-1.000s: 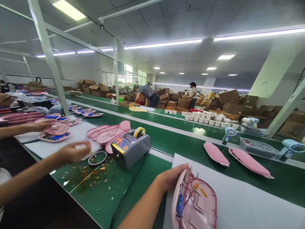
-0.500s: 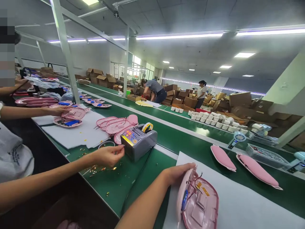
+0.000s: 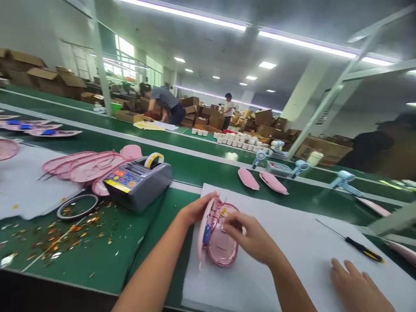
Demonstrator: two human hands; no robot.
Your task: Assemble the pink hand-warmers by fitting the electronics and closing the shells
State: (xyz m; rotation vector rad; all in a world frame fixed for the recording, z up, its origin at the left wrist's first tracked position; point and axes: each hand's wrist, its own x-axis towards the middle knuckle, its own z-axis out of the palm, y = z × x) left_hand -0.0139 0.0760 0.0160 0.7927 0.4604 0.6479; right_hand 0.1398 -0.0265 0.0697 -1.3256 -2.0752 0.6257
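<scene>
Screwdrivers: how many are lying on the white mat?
1: the screwdriver lies on the white mat, to the right, above another person's hand. Others may sit outside the view.
</scene>
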